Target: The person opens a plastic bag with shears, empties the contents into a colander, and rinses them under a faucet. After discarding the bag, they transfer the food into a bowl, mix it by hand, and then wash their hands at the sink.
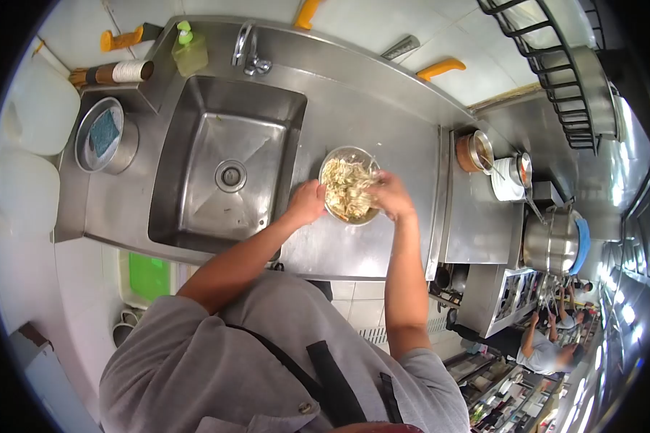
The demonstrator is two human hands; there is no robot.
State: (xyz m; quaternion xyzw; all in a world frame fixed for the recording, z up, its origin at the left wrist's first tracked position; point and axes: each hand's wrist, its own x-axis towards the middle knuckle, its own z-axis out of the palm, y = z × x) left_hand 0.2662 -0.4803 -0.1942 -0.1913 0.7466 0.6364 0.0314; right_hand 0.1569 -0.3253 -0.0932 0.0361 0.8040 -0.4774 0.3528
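A round metal bowl (354,222) stands on the steel counter, right of the sink. Shredded pale food (345,185) with a few orange bits fills it. My left hand (308,203) grips the bowl's left rim, its fingers wrapped round the edge. At the right side of the bowl, my right hand (390,195) reaches in over the rim and touches the food; its fingers are blurred and partly hidden in the shreds.
The sink (227,159) with its faucet (251,54) lies to the left. Beyond it are a soap bottle (190,52) and a pot (123,148) with a sponge. Containers (473,151) and a large pot (552,242) stand right. Other people work at lower right.
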